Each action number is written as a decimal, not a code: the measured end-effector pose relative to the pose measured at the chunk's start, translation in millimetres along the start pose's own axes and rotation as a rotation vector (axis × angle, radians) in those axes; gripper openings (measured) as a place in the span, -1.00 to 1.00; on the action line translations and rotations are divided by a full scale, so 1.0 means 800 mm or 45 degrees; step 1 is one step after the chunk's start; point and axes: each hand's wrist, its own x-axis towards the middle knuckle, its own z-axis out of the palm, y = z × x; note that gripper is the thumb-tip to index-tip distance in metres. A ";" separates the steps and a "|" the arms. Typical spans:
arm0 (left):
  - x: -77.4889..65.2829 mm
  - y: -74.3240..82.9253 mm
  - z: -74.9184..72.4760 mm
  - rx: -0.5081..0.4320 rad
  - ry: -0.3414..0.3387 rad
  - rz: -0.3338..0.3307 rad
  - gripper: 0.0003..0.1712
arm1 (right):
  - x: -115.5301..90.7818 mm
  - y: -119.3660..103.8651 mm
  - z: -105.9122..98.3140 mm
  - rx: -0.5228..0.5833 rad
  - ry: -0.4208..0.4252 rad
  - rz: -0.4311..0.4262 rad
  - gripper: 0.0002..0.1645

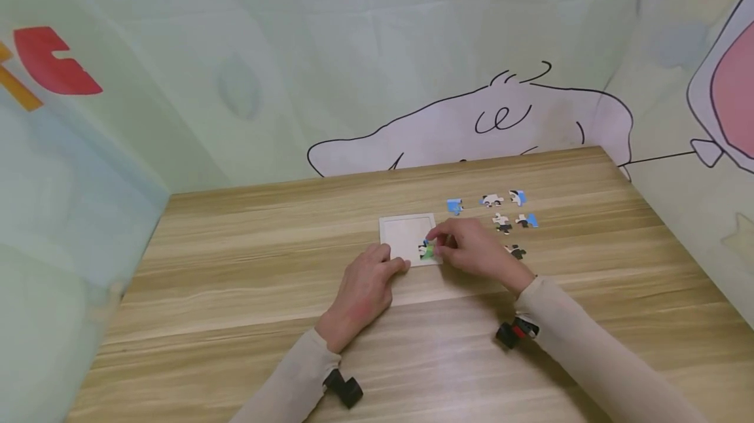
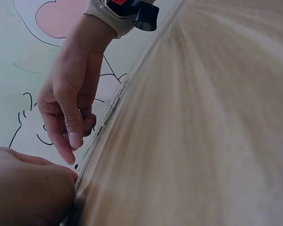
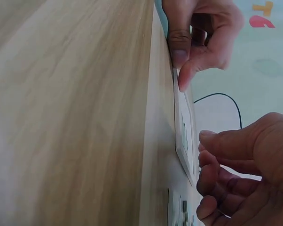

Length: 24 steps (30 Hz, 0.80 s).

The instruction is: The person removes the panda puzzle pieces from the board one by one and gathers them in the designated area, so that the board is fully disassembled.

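A white square puzzle tray (image 1: pixel 403 233) lies on the wooden table (image 1: pixel 235 279). My right hand (image 1: pixel 437 246) pinches a green and black puzzle piece (image 1: pixel 427 251) at the tray's near right corner. My left hand (image 1: pixel 398 266) has curled fingers, its thumb against the tray's near edge. In the right wrist view the left hand (image 3: pixel 181 66) pinches the rim of the tray (image 3: pixel 184 136) between thumb and forefinger. The left wrist view shows the right hand (image 2: pixel 73 136) with fingertips pointing down at the tray (image 2: pixel 106 117); the piece is hidden there.
Several loose puzzle pieces (image 1: pixel 502 220) lie on the table right of the tray, one blue piece (image 1: pixel 454 206) nearest it. Cloth walls with cartoon drawings close in the table at the back and on both sides. A black camera sits on each wrist.
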 end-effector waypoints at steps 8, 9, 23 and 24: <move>0.000 0.001 -0.001 0.003 0.006 0.004 -0.58 | 0.009 -0.008 0.007 -0.015 -0.047 0.043 -0.70; 0.000 0.001 -0.001 0.002 0.004 0.003 -0.59 | 0.010 -0.008 0.008 -0.021 -0.050 0.041 -0.71; 0.000 0.001 -0.001 -0.002 0.000 -0.009 -0.61 | 0.011 -0.011 0.013 -0.168 -0.026 0.017 -0.68; 0.000 0.001 -0.001 -0.002 -0.001 -0.010 -0.62 | 0.011 -0.011 0.014 -0.170 -0.023 0.020 -0.68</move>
